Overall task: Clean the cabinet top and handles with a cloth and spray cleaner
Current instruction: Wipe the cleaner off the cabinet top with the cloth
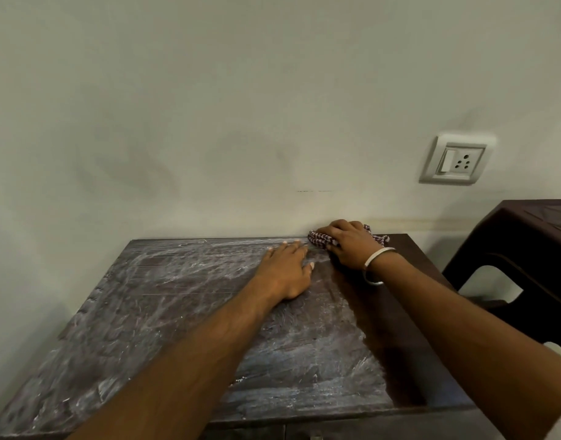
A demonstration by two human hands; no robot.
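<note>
The dark wooden cabinet top (164,319) fills the lower part of the view, and white dusty smears cover most of it. A strip along its right side looks darker and free of dust. My left hand (283,271) lies flat on the top near the back, fingers straight. My right hand (345,242), with a pale bangle on the wrist, presses down on a bunched red-and-white checked cloth (317,239) at the back edge against the wall. No spray cleaner is in view, and the cabinet handles are hidden below the front edge.
A pale wall (241,122) rises straight behind the cabinet. A white switch and socket plate (457,160) is mounted on it at the right. A dark brown plastic stool or chair (526,249) stands close to the cabinet's right side.
</note>
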